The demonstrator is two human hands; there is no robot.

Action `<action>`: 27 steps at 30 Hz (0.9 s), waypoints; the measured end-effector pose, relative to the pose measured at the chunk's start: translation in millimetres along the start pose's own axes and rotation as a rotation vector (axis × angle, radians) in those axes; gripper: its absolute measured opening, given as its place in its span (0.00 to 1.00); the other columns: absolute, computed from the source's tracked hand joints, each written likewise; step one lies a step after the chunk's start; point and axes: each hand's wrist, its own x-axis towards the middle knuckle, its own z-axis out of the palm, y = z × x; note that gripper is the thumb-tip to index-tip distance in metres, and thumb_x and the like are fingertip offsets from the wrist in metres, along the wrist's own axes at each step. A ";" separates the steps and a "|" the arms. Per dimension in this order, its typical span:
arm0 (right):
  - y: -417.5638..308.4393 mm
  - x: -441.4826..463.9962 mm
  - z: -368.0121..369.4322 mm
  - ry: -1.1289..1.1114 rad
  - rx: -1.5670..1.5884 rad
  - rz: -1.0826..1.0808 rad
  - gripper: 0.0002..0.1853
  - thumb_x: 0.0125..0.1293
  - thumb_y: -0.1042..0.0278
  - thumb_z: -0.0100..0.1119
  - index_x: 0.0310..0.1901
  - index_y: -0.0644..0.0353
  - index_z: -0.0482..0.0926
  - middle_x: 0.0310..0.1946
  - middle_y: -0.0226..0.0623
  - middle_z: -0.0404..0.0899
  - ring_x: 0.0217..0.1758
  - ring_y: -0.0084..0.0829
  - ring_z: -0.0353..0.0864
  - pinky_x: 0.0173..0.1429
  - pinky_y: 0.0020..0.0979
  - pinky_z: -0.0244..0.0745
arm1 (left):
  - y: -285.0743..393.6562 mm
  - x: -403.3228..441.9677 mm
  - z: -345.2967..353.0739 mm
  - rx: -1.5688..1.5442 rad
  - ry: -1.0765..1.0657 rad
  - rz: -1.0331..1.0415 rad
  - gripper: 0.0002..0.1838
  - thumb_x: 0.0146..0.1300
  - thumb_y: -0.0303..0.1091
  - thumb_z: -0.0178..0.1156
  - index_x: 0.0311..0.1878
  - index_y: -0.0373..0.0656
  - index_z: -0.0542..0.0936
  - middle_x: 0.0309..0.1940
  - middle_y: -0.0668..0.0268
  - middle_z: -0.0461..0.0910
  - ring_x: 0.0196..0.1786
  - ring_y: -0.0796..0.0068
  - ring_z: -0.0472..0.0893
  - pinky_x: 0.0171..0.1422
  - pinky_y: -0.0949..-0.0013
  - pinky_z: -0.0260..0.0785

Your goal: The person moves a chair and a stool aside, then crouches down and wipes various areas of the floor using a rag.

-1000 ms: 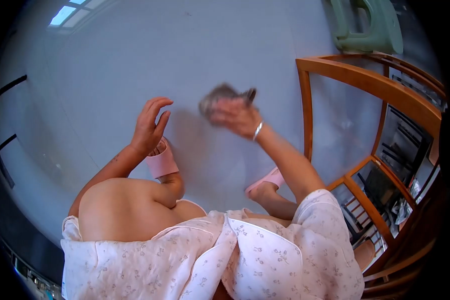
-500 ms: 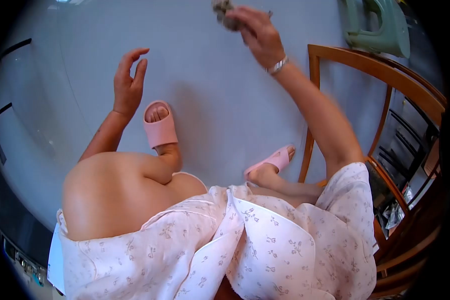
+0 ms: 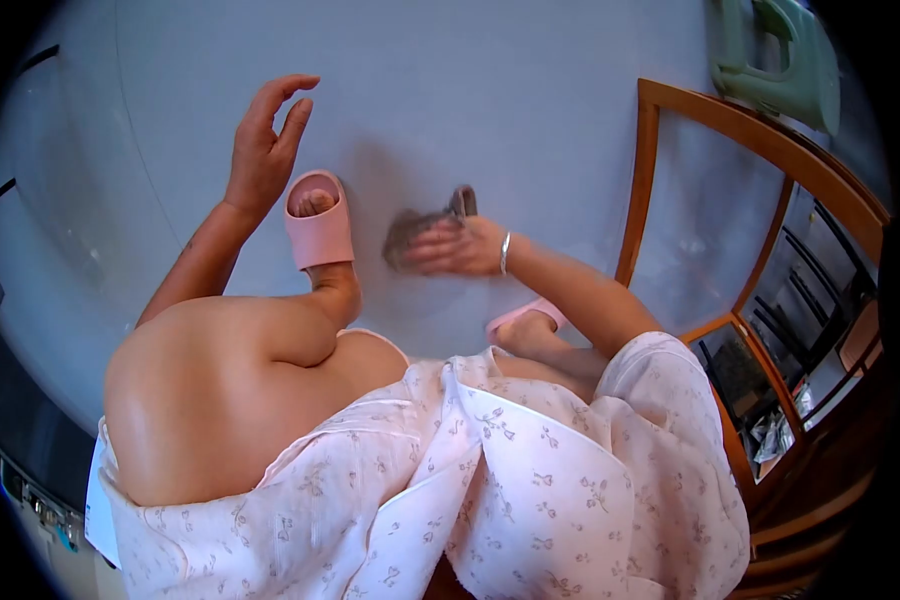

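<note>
A dark grey-brown cloth (image 3: 402,236), blurred by motion, is in my right hand (image 3: 460,246), low over the pale grey floor (image 3: 510,120) between my feet. Part of the cloth sticks up beside the thumb. My left hand (image 3: 270,140) hangs in the air above and left of the left pink slipper (image 3: 320,235), fingers curved and apart, holding nothing. The right pink slipper (image 3: 530,313) is partly hidden behind my right forearm.
A wooden chair-like frame (image 3: 740,122) stands on the right, with a green plastic object (image 3: 785,75) behind it. Dark racks and a silvery crumpled item (image 3: 772,436) show farther right. A dark panel edge lies at lower left.
My right hand reached forward with the cloth, then came back towards my feet. My left hand has moved up in view and stays open.
</note>
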 end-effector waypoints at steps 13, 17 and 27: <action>193.8 100.6 -248.0 0.859 -0.355 0.713 0.17 0.60 0.75 0.55 0.51 0.49 0.79 0.61 0.30 0.72 0.61 0.36 0.72 0.62 0.36 0.71 | -31.2 13.2 -19.4 0.015 0.168 -0.075 0.13 0.69 0.31 0.52 0.53 0.39 0.74 0.51 0.58 0.77 0.56 0.62 0.75 0.63 0.65 0.65; 139.4 101.8 -256.9 0.974 -0.327 0.424 0.16 0.57 0.83 0.56 0.46 0.57 0.80 0.53 0.39 0.76 0.52 0.42 0.78 0.55 0.36 0.78 | -52.2 17.7 -33.0 0.029 0.244 -0.147 0.14 0.70 0.33 0.51 0.55 0.39 0.73 0.54 0.59 0.75 0.58 0.62 0.73 0.64 0.63 0.63; 66.0 84.7 -90.6 0.378 -0.197 0.193 0.21 0.60 0.70 0.54 0.56 0.46 0.76 0.67 0.29 0.65 0.70 0.32 0.64 0.68 0.37 0.64 | -95.3 65.5 -47.1 0.153 0.244 -0.141 0.15 0.70 0.32 0.50 0.57 0.39 0.71 0.56 0.57 0.72 0.60 0.58 0.71 0.66 0.62 0.63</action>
